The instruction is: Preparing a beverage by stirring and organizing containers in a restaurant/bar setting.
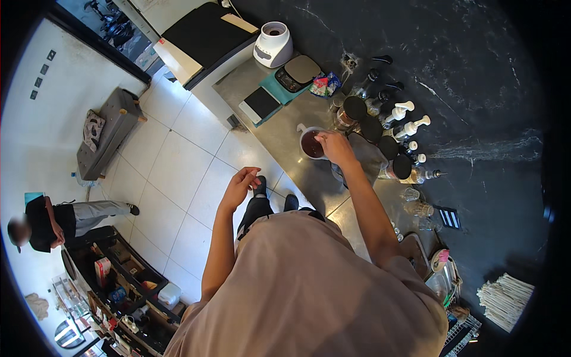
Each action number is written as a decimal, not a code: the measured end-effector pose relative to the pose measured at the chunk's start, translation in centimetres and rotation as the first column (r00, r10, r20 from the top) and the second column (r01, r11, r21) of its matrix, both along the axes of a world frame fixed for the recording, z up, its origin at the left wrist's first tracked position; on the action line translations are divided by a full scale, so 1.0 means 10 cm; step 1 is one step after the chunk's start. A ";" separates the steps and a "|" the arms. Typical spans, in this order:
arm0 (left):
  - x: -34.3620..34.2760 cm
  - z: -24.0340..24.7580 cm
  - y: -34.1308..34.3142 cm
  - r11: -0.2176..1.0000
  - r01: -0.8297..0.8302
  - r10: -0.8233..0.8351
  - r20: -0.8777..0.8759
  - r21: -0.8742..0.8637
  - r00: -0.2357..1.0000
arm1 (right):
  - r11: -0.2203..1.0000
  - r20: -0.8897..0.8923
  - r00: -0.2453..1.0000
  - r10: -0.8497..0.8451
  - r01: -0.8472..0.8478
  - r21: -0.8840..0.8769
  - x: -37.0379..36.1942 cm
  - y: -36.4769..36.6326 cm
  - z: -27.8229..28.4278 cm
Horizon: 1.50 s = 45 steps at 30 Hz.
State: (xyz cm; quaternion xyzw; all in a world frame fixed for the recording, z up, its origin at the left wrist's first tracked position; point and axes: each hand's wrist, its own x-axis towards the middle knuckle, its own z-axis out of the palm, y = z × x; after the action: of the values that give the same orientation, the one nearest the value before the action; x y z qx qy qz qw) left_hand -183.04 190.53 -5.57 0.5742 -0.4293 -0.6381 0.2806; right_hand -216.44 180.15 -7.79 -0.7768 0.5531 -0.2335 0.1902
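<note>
A white handled cup of dark brown liquid stands on the steel counter. My right hand is over the cup's right side, its fingers pinched together at the liquid; whatever they hold is too small to make out. Beyond that hand are a grey cloth and several jars with black lids. Off the counter's edge, above the floor, my left hand hangs in the air with loosely bent fingers apart and nothing in them.
Farther along the counter sit a kitchen scale, a white appliance base and a colourful packet. Pump bottles and small glasses line the wall side. A person stands at the far left near a grey bench.
</note>
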 end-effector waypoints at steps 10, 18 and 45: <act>0.06 -0.02 -0.07 0.999 0.035 -0.035 -0.018 0.003 0.999 | 0.979 0.220 0.974 -0.050 0.004 0.204 0.07 -0.04 -0.06; 0.37 -0.14 -0.58 0.976 0.216 -0.216 0.014 0.021 0.976 | 0.913 -0.108 0.933 -0.344 0.359 0.193 0.17 0.21 0.15; -1.34 -0.99 -2.67 -0.112 0.972 -0.673 0.736 -0.206 0.078 | 0.466 -0.121 0.473 -0.873 0.881 0.081 0.91 0.28 -0.20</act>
State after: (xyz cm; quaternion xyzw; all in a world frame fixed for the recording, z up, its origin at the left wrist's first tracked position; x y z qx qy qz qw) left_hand -196.39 163.83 -15.49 0.1120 -0.9370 -0.3119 -0.1103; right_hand -207.32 182.98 -9.79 -0.3759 0.8926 -0.2365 0.0773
